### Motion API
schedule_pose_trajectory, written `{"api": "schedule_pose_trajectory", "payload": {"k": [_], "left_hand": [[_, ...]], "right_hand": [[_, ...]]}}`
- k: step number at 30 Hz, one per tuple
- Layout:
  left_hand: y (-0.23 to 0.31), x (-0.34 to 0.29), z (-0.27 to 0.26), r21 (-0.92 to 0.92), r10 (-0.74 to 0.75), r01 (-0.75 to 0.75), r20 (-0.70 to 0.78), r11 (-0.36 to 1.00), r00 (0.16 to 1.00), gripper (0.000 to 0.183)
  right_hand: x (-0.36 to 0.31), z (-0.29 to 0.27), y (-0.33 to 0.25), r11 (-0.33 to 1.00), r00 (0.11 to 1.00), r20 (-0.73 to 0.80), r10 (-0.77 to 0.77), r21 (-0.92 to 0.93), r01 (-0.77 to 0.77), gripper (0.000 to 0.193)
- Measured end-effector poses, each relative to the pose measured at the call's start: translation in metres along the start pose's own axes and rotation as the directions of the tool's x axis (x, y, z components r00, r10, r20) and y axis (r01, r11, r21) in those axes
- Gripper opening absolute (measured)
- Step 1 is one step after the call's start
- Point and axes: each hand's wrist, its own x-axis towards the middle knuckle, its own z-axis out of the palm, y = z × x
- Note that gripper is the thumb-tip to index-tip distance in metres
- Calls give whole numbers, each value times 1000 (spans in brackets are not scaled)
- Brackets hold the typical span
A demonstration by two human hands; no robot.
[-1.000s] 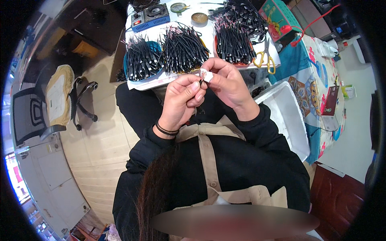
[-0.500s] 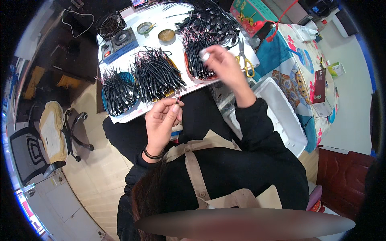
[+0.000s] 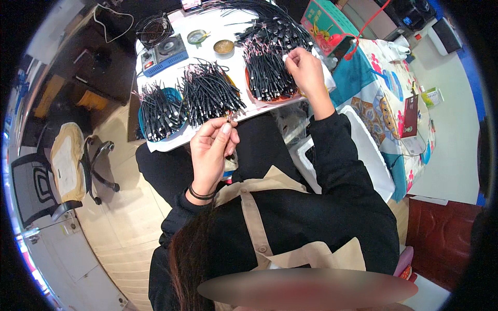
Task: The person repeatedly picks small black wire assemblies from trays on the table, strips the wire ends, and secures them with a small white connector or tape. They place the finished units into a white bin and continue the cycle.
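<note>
My left hand (image 3: 213,142), held over my lap at the table's near edge, has thumb and forefinger pinched on a small piece with a metallic tip (image 3: 229,119), mostly hidden by the fingers. My right hand (image 3: 308,72) reaches over the table with its fingers closed, beside the right bundle of short black cables (image 3: 267,70). Something white (image 3: 285,58) shows at its fingertips; I cannot tell whether it is held or worn. Two more bundles stand to the left, a middle cable bundle (image 3: 210,93) and a left cable bundle (image 3: 160,111), all with thin pinkish wire ends up.
Behind the bundles are a blue hotplate (image 3: 166,57), two round tins, one of them a yellowish tin (image 3: 223,47), and loose black cables (image 3: 280,26). A white foam box (image 3: 381,176) stands right of my legs. An office chair (image 3: 67,166) is at left.
My right hand has moved right and slightly forward, from in front of the right bundle to its right side. The left hand keeps its pinch, almost in place. The view has shifted a little.
</note>
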Motion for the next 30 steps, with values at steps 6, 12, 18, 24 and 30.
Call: {"api": "schedule_pose_trajectory", "payload": {"k": [6, 12, 18, 24, 30], "left_hand": [[10, -3, 13, -71, 58, -69, -146, 995, 987, 17], [10, -12, 20, -62, 177, -189, -160, 980, 971, 18], [14, -25, 18, 106, 276, -261, -158, 959, 948, 18], [18, -29, 11, 248, 322, -297, -68, 922, 944, 18], [14, -31, 8, 143, 200, -198, -3, 970, 980, 16]], "right_hand": [[-70, -20, -73, 862, 986, 83, -143, 499, 84, 7], [-135, -6, -132, 821, 981, 118, -153, 568, 59, 14], [-147, -1, -144, 814, 965, 145, -219, 573, 99, 12], [-137, -18, -136, 749, 918, 334, -215, 660, -65, 13], [-121, -19, -129, 561, 892, 370, -260, 810, -172, 14]]}}
